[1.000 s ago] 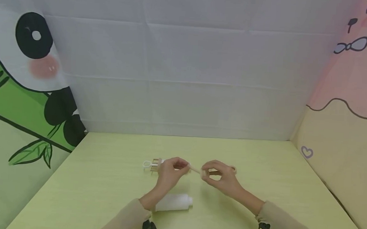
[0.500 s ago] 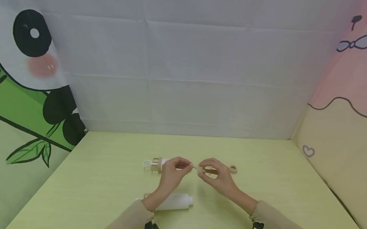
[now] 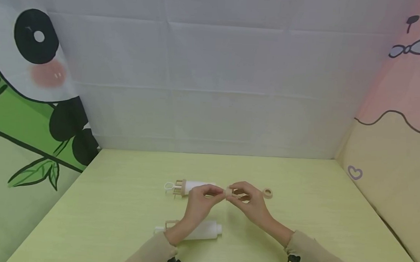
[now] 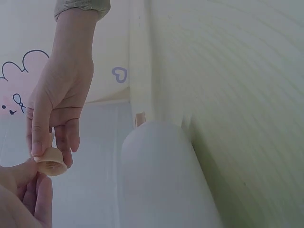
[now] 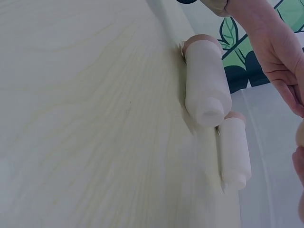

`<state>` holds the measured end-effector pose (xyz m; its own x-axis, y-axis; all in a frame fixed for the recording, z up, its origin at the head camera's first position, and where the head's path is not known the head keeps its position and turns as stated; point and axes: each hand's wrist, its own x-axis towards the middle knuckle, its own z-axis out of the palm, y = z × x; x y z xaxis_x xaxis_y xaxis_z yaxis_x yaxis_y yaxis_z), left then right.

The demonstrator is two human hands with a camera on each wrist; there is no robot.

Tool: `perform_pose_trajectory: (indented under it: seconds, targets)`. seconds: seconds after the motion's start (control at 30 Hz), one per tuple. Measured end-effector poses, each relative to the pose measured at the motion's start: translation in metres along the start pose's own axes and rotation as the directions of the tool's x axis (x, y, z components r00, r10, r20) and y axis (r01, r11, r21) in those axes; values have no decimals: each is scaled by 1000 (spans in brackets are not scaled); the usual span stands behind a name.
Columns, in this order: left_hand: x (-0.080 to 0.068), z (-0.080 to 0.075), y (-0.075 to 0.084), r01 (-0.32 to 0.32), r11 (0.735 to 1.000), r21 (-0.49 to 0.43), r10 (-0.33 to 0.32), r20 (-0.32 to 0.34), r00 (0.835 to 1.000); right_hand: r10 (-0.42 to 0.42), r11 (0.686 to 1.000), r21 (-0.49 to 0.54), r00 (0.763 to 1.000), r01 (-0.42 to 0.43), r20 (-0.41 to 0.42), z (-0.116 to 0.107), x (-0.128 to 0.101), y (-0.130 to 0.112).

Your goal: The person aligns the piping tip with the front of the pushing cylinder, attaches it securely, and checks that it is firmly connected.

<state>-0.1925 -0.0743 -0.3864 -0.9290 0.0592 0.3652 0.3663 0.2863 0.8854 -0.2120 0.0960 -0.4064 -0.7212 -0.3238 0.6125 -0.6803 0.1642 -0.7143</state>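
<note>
1 beige cup (image 4: 52, 162) sits above the table (image 3: 119, 197), clamped between thumb and fingers of the right hand (image 3: 254, 204); fingertips of the left hand (image 3: 202, 202) pinch its edge; 2 white bottles (image 5: 205, 80) lie nearby.

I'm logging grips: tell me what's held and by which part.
The right hand pinches a small beige cup-shaped piece by its outer side. The left hand is at its edge; whether it grips anything cannot be told.
</note>
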Motion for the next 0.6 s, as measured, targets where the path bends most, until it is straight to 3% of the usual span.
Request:
perform_pose_trajectory:
  seconds: [0.1,0.27,0.5,0.6]
  targets:
    - [-3,-1,10,-40,999,12,40,10,999,27,998,61,1000,-28,15,1,-1,1]
    - [-4,0,11,-55,998,14,55,11,998,38,988,150,999,-42,31,1,-4,2]
    - [1,6,-21,-17,1000,-2,17,24,1000,2,981,196,999,-9,35,2,-5,5]
    - [1,6,-24,-16,1000,-15,17,26,1000,-7,981,195,1000,2,29,2,-6,5]
